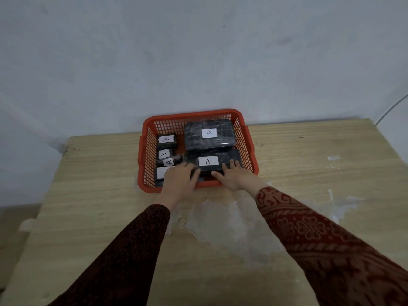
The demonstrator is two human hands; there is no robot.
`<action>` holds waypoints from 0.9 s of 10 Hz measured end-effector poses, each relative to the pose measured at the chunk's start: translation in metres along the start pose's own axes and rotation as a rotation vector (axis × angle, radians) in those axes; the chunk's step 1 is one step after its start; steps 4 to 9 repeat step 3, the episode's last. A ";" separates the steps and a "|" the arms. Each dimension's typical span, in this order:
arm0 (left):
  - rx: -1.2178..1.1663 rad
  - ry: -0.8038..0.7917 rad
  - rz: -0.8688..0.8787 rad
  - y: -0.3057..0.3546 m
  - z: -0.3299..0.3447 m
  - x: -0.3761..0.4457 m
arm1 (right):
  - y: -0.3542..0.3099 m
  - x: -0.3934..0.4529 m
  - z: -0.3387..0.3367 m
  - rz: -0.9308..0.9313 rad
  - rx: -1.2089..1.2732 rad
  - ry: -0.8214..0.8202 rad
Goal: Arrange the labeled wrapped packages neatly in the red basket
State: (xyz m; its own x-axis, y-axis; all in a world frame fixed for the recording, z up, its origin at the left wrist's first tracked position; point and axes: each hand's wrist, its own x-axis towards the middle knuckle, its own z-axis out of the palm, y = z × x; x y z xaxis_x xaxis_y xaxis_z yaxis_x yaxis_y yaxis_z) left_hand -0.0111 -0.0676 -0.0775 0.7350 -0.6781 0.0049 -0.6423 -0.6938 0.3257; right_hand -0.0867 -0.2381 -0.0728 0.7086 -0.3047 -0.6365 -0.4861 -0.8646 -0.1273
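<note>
The red basket [247, 138] stands at the far edge of the wooden table, against the wall. Inside lie several black wrapped packages with white "A" labels. A large package [223, 129] fills the back right. A second large package [229, 156] lies in front of it. My left hand [178, 181] grips its left end and my right hand [234, 176] grips its front right edge, fingers on top. Three small packages sit along the left side: one at the back [166, 140], one behind the middle [164, 153], one tilted [169, 161]. Another labeled package [160, 173] is partly hidden under my left hand.
The table [309, 164] has pale worn patches [220, 219] in front of the basket and at the right. A grey wall [198, 51] rises right behind the basket. A thin cable [390, 110] hangs at the far right.
</note>
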 end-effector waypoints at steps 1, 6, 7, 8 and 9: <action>0.082 -0.121 -0.016 0.005 0.000 -0.011 | -0.003 -0.005 -0.005 0.023 -0.029 -0.010; 0.298 -0.380 -0.033 0.010 -0.033 -0.019 | -0.015 -0.034 -0.020 -0.082 -0.073 0.196; 0.298 -0.380 -0.033 0.010 -0.033 -0.019 | -0.015 -0.034 -0.020 -0.082 -0.073 0.196; 0.298 -0.380 -0.033 0.010 -0.033 -0.019 | -0.015 -0.034 -0.020 -0.082 -0.073 0.196; 0.298 -0.380 -0.033 0.010 -0.033 -0.019 | -0.015 -0.034 -0.020 -0.082 -0.073 0.196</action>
